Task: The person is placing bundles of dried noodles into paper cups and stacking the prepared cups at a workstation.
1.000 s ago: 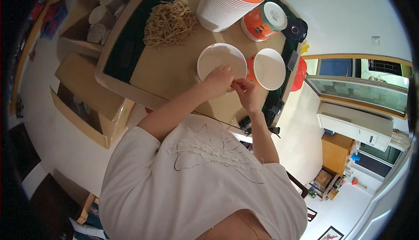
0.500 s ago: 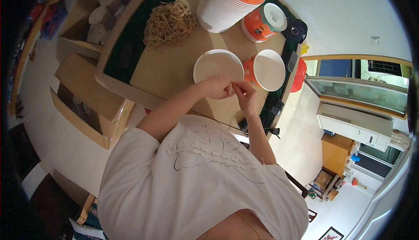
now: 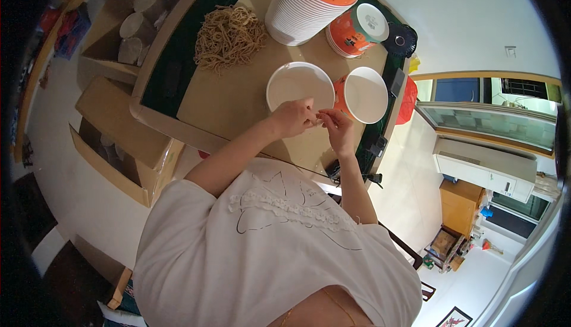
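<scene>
Both hands meet over the near edge of a wide, white-lined paper tub (image 3: pixel 300 79). My left hand (image 3: pixel 291 118) is closed, its fingertips almost against those of my right hand. My right hand (image 3: pixel 338 128) pinches with thumb and forefinger. A small pale bit shows between the fingertips, too small to make out. Just right of the hands stands an open orange paper tub (image 3: pixel 365 95) with a white inside, tilted toward me. A tangled heap of thin tan strands, like rubber bands (image 3: pixel 230 38), lies at the far left of the cardboard sheet (image 3: pixel 217 98).
A tall stack of paper tubs (image 3: pixel 297 15) stands at the back, beside a short upside-down stack (image 3: pixel 351 32). A round black object (image 3: pixel 401 41) sits at the far right edge. Left of the table, open cardboard boxes (image 3: pixel 122 134) hold clear stacked containers.
My hands stay together at nearly the same place, with the fingers shifting slightly. The view has moved a little; the tubs and the tan heap appear undisturbed.
</scene>
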Demonstrator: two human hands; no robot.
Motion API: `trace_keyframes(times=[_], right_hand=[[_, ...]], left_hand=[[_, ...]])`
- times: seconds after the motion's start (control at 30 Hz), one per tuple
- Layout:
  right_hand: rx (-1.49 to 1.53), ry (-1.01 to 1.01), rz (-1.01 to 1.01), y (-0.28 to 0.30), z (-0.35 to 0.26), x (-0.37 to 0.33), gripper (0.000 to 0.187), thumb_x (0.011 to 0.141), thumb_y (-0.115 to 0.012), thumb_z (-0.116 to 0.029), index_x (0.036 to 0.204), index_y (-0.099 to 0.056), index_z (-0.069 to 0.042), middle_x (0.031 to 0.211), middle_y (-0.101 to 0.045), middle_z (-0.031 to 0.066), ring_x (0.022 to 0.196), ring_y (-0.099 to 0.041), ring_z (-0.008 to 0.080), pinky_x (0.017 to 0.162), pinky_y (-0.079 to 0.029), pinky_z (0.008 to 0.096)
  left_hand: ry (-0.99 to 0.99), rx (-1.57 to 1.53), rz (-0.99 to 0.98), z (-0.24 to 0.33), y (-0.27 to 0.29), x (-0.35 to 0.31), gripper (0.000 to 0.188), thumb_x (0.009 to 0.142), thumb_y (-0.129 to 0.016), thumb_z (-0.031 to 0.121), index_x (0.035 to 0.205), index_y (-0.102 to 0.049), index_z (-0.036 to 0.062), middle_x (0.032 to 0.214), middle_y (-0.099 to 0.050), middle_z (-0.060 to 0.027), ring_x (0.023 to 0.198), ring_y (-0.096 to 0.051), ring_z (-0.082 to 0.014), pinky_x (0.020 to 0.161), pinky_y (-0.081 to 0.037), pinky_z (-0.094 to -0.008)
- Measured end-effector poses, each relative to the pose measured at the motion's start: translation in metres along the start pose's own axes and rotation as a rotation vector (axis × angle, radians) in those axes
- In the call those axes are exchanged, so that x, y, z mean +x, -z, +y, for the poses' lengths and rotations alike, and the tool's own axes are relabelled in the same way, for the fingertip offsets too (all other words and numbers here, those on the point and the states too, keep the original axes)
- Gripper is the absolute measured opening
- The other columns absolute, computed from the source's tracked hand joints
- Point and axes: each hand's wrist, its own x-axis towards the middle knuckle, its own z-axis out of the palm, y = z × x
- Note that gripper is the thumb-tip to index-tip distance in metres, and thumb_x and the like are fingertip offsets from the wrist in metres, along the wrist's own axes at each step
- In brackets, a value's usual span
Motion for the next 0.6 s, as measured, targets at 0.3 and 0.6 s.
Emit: trace_keyframes(times=[0.3,0.6], right_hand=[[-0.206,0.025,-0.036,0.003,-0.008,-0.001,0.01,0.084,-0.058,-0.006,0.09,-0.062,0.001,0.073,-0.062,0.0052,0.063,-0.057,0.0098,0.058,-0.046,0.0233],[-0.209,0.025,0.091,-0.008,-0.005,-0.014,0.008,0.083,-0.062,-0.007,0.088,-0.061,0.0,0.076,-0.06,0.0053,0.062,-0.055,0.0103,0.057,-0.045,0.0237]], left_hand=[[-0.123,0.235,0.139,0.011,-0.013,0.001,0.016,0.081,-0.059,0.023,0.086,-0.059,0.0078,0.081,-0.051,-0.0081,0.074,-0.057,-0.0255,0.059,-0.047,-0.0377],[0.657,-1.006,-0.014,0.0,-0.003,0.012,0.016,0.082,-0.059,0.019,0.078,-0.059,0.0044,0.063,-0.056,-0.0047,0.052,-0.05,-0.0101,0.043,-0.038,-0.0237]])
